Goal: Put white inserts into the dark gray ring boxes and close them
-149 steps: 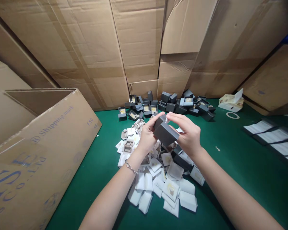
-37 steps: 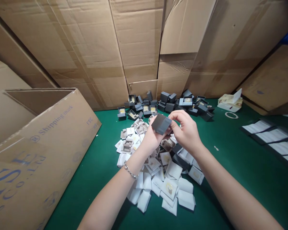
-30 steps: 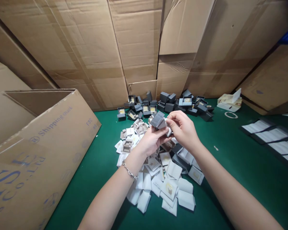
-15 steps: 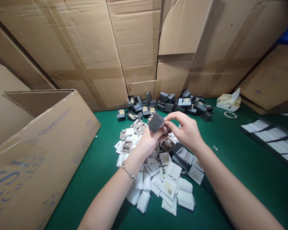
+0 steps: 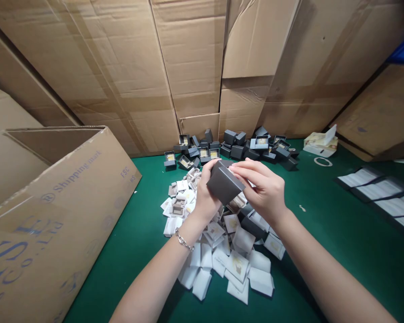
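Observation:
A small dark grey jewellery box is tilted above the middle of the table, one broad face towards me. My left hand is closed around its left side. At its upper right edge, the fingers of my right hand are bent and pressed together against the box; their tips are partly hidden. Under both hands spreads a heap of white paper pieces and cards, with small beige inserts at its left. Another dark box lies among them, below my right hand.
Several dark small boxes, some open with yellowish insides, line the back. A large carton stands on the left. At right are a tissue pack, a white ring and a black tray of white stacks. Cardboard walls the back.
The dark box has turned and come nearer, showing a larger face. My left hand has shifted its hold to the box's left side, and my right fingers have stretched further along its edge.

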Action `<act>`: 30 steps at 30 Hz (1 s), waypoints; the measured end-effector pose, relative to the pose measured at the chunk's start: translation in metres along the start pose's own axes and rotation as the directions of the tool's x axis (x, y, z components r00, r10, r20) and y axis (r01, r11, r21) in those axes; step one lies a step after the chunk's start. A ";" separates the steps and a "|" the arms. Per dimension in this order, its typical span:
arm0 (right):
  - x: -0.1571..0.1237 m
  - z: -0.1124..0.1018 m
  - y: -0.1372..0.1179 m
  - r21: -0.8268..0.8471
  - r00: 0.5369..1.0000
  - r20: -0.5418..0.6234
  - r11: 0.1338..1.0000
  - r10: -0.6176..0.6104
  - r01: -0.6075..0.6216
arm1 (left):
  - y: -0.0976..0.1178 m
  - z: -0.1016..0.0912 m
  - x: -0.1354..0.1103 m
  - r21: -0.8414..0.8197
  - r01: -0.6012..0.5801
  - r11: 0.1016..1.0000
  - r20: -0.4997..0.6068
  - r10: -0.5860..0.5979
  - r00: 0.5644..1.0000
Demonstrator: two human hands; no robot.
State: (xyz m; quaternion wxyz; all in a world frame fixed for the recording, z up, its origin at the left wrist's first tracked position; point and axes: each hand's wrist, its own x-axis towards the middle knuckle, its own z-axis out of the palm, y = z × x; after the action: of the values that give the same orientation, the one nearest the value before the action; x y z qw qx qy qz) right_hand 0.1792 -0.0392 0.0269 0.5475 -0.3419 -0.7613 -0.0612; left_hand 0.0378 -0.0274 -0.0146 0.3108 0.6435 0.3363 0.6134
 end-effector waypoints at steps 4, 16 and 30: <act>0.002 -0.002 -0.002 0.013 0.999 0.037 0.999 0.030 -0.031 | -0.006 -0.003 0.000 0.104 -0.058 0.993 -0.020 0.060 0.998; 0.003 0.001 -0.008 0.270 0.953 -0.015 0.919 0.301 -0.286 | -0.003 0.000 -0.003 0.079 -0.055 0.995 -0.036 0.058 0.998; -0.008 0.006 -0.006 -0.104 0.998 -0.049 0.994 -0.034 0.029 | -0.002 -0.001 -0.003 0.136 -0.096 0.986 -0.042 0.102 0.994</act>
State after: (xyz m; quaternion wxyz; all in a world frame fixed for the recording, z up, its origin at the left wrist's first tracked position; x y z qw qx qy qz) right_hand 0.1719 -0.0445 0.0195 0.5471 -0.3558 -0.7485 -0.1176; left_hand 0.0369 -0.0283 -0.0177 0.2276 0.6636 0.3519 0.6197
